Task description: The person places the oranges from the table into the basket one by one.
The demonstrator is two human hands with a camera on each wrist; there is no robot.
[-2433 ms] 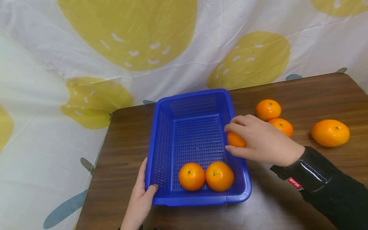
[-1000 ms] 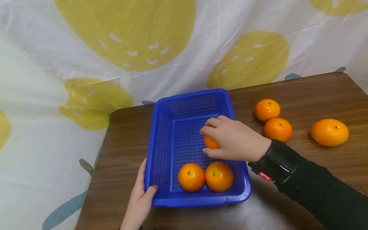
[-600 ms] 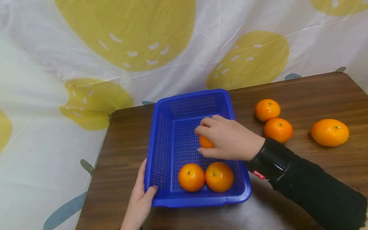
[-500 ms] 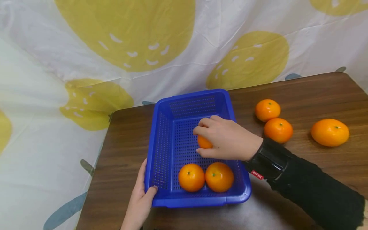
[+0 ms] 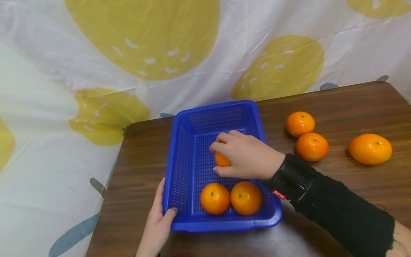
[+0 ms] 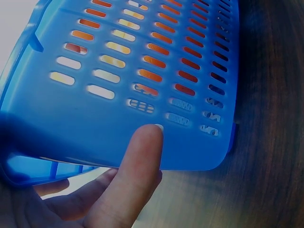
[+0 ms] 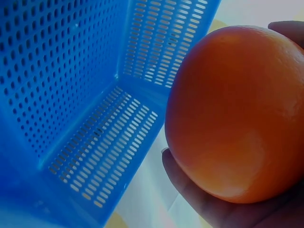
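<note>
A blue perforated plastic basket (image 5: 221, 226) stands on the table. My left hand (image 5: 155, 226) grips its near left corner, the thumb (image 6: 135, 175) against the wall and the other fingers round the side. Over the basket's middle, my right hand (image 5: 245, 156) holds an orange (image 5: 222, 160) with fingers curled round it; the palm hides most of the fruit in the head view. The right wrist view shows this orange (image 7: 237, 114) large, above the slotted walls. Two more, a left orange (image 5: 215, 198) and a right orange (image 5: 246, 198), lie side by side at the basket's near end.
On the brown wooden table (image 5: 141, 153), right of the basket, a far orange (image 5: 300, 124) and a nearer orange (image 5: 312, 146) sit close together. A larger orange (image 5: 370, 149) lies farther right. Behind the table hangs a white curtain (image 5: 192, 89) with yellow fruit prints.
My right hand has carried the orange leftward from the basket's right rim to over its middle, slowing lately. My left hand and the basket have stayed put.
</note>
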